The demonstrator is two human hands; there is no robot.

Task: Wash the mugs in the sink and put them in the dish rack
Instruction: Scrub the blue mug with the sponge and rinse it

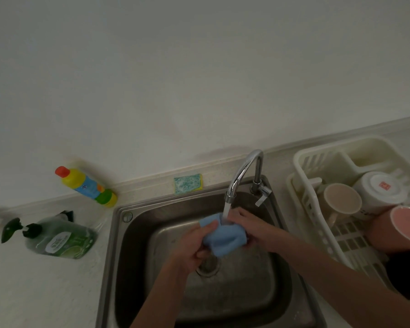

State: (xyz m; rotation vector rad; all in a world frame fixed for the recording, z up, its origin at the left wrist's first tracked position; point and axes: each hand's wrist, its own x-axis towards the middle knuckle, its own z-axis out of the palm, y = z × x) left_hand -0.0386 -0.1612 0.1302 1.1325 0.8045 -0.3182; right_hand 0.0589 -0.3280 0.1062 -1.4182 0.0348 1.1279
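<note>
Holding a blue cloth under the running faucet, we grip it with left hand and right hand to rinse it over the sink; four mugs lie in the dish rack at the counter's right edge.

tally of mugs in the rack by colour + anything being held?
Beige mug: 1
White mug: 1
Pink mug: 1
Dark mug, cut off at the frame edge: 1
Total in the dish rack: 4
Blue cloth, held by left hand and right hand: 1
</note>
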